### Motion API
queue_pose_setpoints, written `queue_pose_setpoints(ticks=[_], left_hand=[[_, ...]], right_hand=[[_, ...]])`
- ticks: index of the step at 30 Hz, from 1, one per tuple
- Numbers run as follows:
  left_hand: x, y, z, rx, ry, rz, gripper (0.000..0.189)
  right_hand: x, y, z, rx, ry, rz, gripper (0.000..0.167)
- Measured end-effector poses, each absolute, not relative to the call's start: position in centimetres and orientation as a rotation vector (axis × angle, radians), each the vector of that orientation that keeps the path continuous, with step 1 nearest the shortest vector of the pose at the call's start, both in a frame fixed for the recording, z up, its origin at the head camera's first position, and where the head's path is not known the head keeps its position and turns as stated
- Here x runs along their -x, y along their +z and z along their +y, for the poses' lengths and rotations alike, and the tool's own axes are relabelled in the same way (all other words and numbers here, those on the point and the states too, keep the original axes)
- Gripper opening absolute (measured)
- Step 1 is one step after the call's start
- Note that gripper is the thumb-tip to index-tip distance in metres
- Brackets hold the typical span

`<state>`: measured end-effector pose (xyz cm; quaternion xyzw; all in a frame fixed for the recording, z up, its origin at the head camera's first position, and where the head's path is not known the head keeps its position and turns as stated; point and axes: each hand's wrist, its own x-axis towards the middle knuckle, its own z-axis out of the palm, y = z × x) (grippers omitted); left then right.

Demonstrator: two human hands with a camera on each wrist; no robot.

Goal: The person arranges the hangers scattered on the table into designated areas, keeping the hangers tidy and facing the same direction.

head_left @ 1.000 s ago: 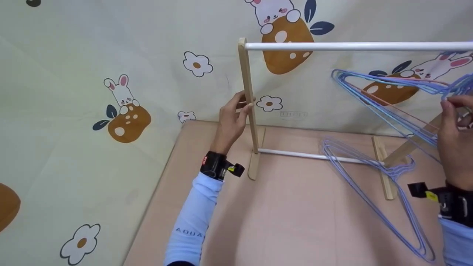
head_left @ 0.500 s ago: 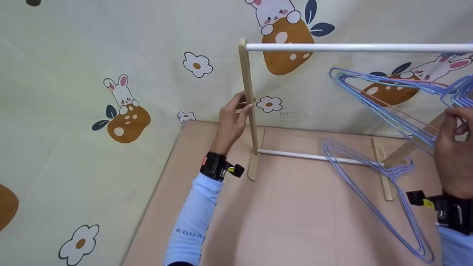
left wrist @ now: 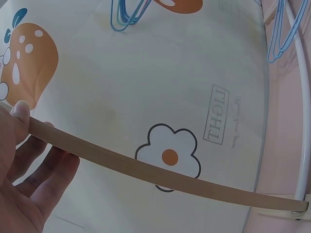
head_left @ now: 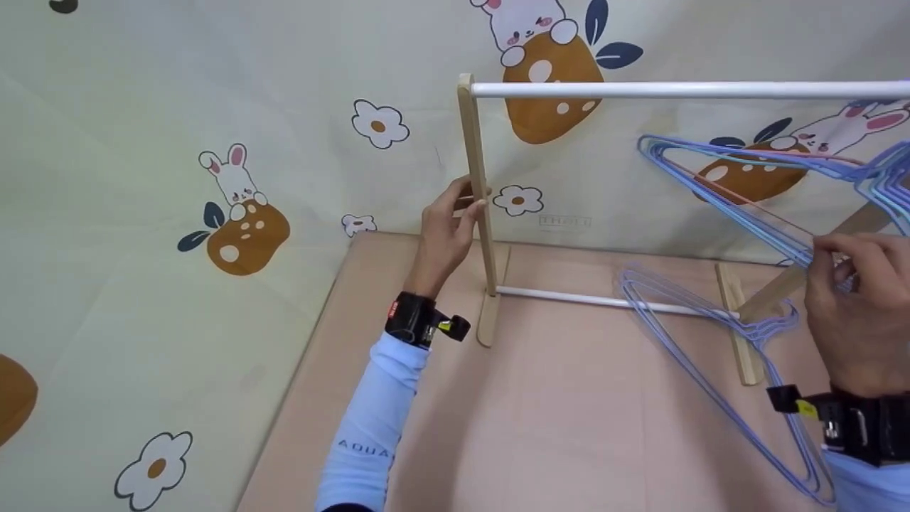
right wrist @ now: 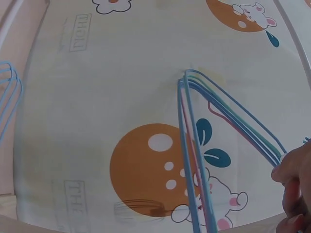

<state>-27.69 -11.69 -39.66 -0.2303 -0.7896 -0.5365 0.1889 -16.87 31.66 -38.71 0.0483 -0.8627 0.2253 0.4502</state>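
My left hand [head_left: 446, 231] grips the wooden upright [head_left: 475, 149] of a small clothes rack; in the left wrist view its thumb lies on one face, fingers on the other. At the right edge of the head view, my right hand [head_left: 864, 313] pinches a bundle of thin wire hangers [head_left: 725, 190], blue and turquoise with a red one among them. The bundle's hooks lie out of sight. In the right wrist view, the fingertips are at one bar of the bundled hangers [right wrist: 233, 116]. More blue-violet hangers [head_left: 700, 377] lean at the rack's lower rod, below the right hand.
The rack's white top rod [head_left: 675, 90] runs off to the right, and its white lower rod [head_left: 561, 295] joins two wooden feet. It stands on a pinkish surface [head_left: 569, 427] against a backdrop printed with rabbits and flowers [head_left: 377, 124].
My right hand has moved down and slightly left, from beside the hanger necks to the lower part of the bundle. The bundle has shifted only slightly; my left hand has stayed on the upright.
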Motion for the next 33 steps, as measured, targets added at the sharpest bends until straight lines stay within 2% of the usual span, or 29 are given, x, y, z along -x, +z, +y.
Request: queue_pose_setpoints(ticks=[5,13,16,25,33], left_hand=[[27.7,-39.6,-11.6,0.643,-1.491,-2.226,0.033],[27.7,-39.6,-11.6,0.635,-1.453,-2.23,0.034],[27.6,-39.6,-11.6,0.638,-1.464,-2.23,0.035],[27.7,-39.5,-11.6,0.631,-1.509,-2.228,0.034],[27.7,-39.6,-11.6,0.627,-1.481,-2.239,0.034]], right_hand=[[17.1,-40.9,31.2,-0.296,0.653,-2.092,0.012],[17.0,-44.5,30.4,-0.457,0.785,-2.102,0.023],[17.0,-46.2,30.9,-0.455,0.768,-2.182,0.029],[16.9,-49.7,32.2,-0.385,0.759,-2.321,0.031],[17.1,-51.9,34.0,-0.206,0.781,-2.453,0.027]])
